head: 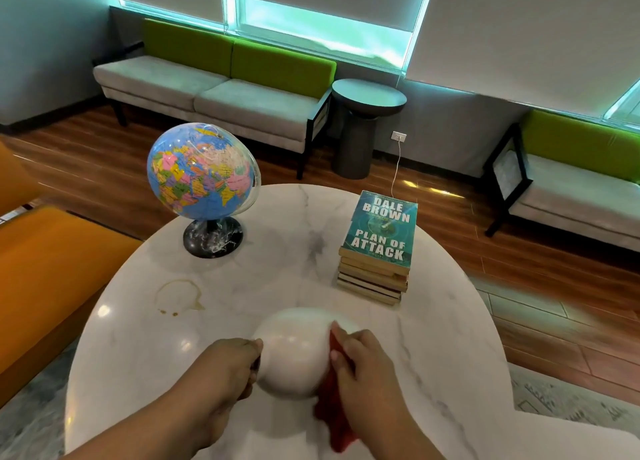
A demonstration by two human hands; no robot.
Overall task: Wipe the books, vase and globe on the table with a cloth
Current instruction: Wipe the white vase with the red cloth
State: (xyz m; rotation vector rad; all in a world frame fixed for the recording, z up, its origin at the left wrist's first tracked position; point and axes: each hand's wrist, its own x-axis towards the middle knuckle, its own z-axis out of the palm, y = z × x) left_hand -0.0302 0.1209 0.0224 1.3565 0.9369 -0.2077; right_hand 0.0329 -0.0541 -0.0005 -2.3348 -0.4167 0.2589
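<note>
Glossy white marble table (433, 338), smooth white vase (294, 352), red cloth (334, 414), glossy globe (199, 172).

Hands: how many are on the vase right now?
2. The left hand holds the vase at its left side; the right hand presses the cloth against its right side.

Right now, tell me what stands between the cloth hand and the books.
Nothing visible. Only bare table lies between the right hand, holding the cloth on the vase, and the books.
</note>
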